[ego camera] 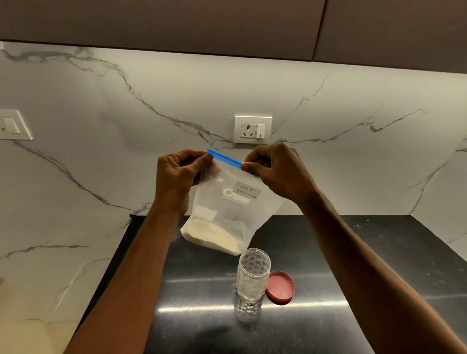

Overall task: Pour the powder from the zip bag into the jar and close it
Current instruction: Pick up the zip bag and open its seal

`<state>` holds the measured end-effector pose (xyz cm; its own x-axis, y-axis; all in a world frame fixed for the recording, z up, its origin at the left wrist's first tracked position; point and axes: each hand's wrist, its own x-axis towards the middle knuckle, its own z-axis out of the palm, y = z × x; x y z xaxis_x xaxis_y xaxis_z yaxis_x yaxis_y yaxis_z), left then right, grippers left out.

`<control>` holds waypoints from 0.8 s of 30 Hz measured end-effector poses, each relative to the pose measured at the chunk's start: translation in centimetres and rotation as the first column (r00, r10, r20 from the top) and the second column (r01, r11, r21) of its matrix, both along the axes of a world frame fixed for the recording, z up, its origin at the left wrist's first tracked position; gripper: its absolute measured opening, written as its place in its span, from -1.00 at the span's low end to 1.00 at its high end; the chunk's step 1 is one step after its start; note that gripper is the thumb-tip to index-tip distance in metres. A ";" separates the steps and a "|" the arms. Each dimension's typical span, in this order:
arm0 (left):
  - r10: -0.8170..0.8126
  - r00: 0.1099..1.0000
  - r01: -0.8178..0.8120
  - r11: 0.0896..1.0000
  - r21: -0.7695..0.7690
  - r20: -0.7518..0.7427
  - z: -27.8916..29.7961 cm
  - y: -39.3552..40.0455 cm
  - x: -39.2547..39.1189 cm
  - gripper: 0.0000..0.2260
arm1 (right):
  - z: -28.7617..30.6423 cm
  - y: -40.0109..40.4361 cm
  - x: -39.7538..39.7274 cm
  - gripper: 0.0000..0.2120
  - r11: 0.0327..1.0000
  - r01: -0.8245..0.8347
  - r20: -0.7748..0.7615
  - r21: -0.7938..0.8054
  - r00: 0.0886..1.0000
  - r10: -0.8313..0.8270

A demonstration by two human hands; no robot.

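Both hands held the zip bag (228, 203) up in the air, the left hand (178, 176) pinching one end of its blue strip (224, 158) and the right hand (276, 170) pinching the other. Pale powder (212, 237) sat in the bag's lower corner. Below the hands, a glossy black desk (363, 278) carried a clear open jar (253, 274), with a red lid (281, 286) lying just beside it. Beyond the hands rose a white marble wall (94, 155) with a socket (252, 129), under dark cabinets (221, 18).
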<state>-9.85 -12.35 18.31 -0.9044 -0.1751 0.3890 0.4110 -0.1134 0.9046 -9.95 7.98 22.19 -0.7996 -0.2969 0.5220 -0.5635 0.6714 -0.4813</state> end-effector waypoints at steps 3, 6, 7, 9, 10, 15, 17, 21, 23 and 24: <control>0.013 1.000 -0.013 1.000 0.021 -0.004 0.4 -0.4 -0.1 -0.84 | 0.0 0.8 -0.1 -0.83 1.000 0.014 -0.002 0.019 1.000 -0.014; 0.022 1.000 -0.022 0.999 0.044 -0.010 0.9 -0.7 -0.2 -0.89 | 0.1 1.5 -0.1 -0.83 0.999 0.027 -0.005 0.020 1.000 -0.027; 0.022 1.000 -0.021 0.999 0.050 -0.010 1.1 -0.8 -0.3 -0.92 | 0.1 1.7 -0.1 -0.83 0.999 0.028 -0.007 0.020 1.000 -0.027; 0.015 1.000 -0.014 0.998 0.060 -0.016 1.3 -0.8 -0.3 -0.95 | 0.1 2.2 -0.3 -0.83 1.000 0.027 -0.004 0.014 1.000 -0.027; 0.010 1.000 -0.009 0.998 0.064 -0.019 1.3 -0.8 -0.4 -0.95 | 0.1 2.5 -0.4 -0.83 0.999 0.031 -0.004 0.013 1.000 -0.031; 0.005 1.000 -0.002 0.996 0.087 -0.030 1.6 -0.6 -0.5 -0.95 | 0.2 3.7 -0.4 -0.83 0.999 0.054 -0.021 0.010 0.998 -0.053; 0.002 1.000 0.001 0.995 0.097 -0.031 1.6 -0.6 -0.6 -0.94 | 0.4 4.3 -0.3 -0.83 0.998 0.066 -0.032 0.016 0.997 -0.066; 0.005 1.000 -0.002 0.994 0.113 -0.031 1.7 -0.8 -0.7 -0.94 | 0.6 5.5 0.0 -0.83 0.995 0.100 -0.046 0.015 0.994 -0.099; 0.003 1.000 0.000 0.993 0.121 -0.030 1.7 -0.9 -0.7 -0.94 | 0.6 6.0 0.2 -0.83 0.994 0.108 -0.051 0.008 0.993 -0.107; 0.003 1.000 0.001 0.993 0.121 -0.031 1.7 -0.9 -0.6 -0.94 | 0.6 6.2 0.3 -0.83 0.994 0.107 -0.053 0.005 0.993 -0.107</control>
